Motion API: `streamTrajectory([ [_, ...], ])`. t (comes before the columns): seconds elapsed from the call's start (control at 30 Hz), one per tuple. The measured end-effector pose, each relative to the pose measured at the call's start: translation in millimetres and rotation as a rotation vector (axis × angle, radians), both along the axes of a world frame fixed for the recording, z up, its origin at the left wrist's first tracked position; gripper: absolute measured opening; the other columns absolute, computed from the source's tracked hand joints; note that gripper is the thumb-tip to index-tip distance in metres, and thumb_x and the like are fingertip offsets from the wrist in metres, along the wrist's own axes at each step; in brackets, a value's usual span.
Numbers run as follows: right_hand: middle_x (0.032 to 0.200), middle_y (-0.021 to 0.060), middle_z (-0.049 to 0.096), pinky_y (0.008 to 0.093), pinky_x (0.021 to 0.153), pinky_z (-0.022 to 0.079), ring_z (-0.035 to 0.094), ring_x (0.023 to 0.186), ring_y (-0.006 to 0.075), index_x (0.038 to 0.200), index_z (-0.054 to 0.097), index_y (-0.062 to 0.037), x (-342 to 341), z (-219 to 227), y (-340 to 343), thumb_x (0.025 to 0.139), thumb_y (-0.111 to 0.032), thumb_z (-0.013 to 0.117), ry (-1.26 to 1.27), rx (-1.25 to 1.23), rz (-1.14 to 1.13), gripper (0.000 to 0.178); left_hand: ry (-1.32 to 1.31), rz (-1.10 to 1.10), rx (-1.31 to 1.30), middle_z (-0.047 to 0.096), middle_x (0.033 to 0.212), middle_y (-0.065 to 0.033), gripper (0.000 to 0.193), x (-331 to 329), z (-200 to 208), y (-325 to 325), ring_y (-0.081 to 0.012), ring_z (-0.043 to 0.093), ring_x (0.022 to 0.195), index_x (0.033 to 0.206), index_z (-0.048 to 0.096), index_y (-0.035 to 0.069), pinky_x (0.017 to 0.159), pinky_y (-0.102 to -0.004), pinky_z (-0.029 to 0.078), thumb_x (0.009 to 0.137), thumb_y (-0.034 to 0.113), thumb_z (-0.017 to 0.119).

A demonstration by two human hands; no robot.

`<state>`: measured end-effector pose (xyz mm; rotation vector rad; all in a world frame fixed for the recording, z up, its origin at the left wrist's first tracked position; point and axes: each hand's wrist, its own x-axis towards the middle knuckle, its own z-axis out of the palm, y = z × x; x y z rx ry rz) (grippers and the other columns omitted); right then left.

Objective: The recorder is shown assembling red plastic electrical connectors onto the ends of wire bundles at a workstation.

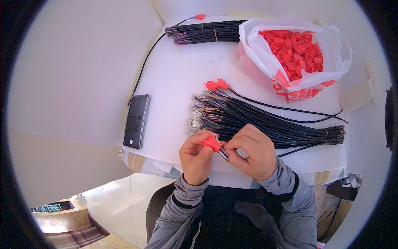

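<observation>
Between the fingers of my left hand (195,159) is a red plastic connector housing (211,143), held just above the table's near edge. My right hand (253,153) pinches the thin coloured wires (224,155) at the housing's right side. Metal terminals show at the housing's upper right; how far they sit inside is too small to tell. Right behind my hands lies a thick bundle of black cables (265,118), its stripped coloured wire ends and silvery terminals fanned out on the left. Two finished-looking cables with red connectors (217,84) rest along the bundle's far side.
A white plastic bag (253,54) full of red connector housings (296,54) stands at the back right. Another banded cable bundle (207,33) lies at the back, with a single cable (145,62) curving down from it. A phone (137,121) lies on the left.
</observation>
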<state>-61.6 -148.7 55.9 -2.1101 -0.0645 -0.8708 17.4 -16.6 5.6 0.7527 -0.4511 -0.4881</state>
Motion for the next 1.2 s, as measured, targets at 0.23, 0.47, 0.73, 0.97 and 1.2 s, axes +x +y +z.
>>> streamTrajectory([
  [0.23,0.07,0.0079,0.055,0.0322,0.057,0.044,0.053,0.063,0.0247,0.074,0.056,-0.003,0.7,-2.3,0.8,0.059,0.004,0.064,-0.045,-0.015,0.01,0.018,0.015,-0.006,-0.008,0.055,0.105,-0.0179,0.029,-1.2,0.7,0.5,-0.0238,0.055,0.095,0.106,0.056,-0.001,0.082,-0.0381,0.049,0.079,0.006,0.064],
  [0.47,0.07,0.0083,0.054,0.0324,0.056,0.043,0.053,0.063,0.0249,0.074,0.056,-0.0023,2.1,-4.6,1.9,0.057,0.004,0.064,-0.077,-0.026,0.005,0.02,0.032,-0.007,0.011,0.056,0.103,-0.0176,0.029,-1.2,-2.1,2.2,-0.0243,0.056,0.095,0.105,0.056,-0.001,0.081,-0.0362,0.048,0.078,0.006,0.065],
  [0.73,0.069,0.0071,0.058,0.0309,0.056,0.045,0.056,0.063,0.0229,0.073,0.059,-0.0046,0.1,-4.3,1.3,0.06,0.003,0.066,0.012,0.143,-0.008,0.017,0.06,-0.013,0.038,0.056,0.104,-0.0171,0.029,-1.1,0.4,1.3,-0.0239,0.057,0.093,0.105,0.055,-0.001,0.08,-0.0362,0.05,0.08,0.008,0.064],
  [0.97,0.067,0.006,0.058,0.0298,0.056,0.045,0.056,0.062,0.022,0.073,0.06,-0.0052,-0.2,-1.3,1.1,0.06,0.003,0.065,0.04,0.162,-0.007,0.016,0.041,0.0,0.019,0.054,0.105,-0.017,0.028,-1.0,1.4,0.6,-0.0236,0.057,0.094,0.105,0.054,-0.001,0.08,-0.0375,0.051,0.081,0.008,0.063],
  [1.2,0.066,0.006,0.056,0.0306,0.054,0.044,0.054,0.061,0.022,0.072,0.059,-0.0048,-0.5,0.6,1.7,0.06,0.002,0.065,0.036,0.122,-0.022,0.016,0.041,0.002,0.015,0.054,0.105,-0.0174,0.026,-1.2,1.7,-0.2,-0.023,0.056,0.094,0.104,0.055,-0.001,0.08,-0.0384,0.051,0.08,0.007,0.063],
])
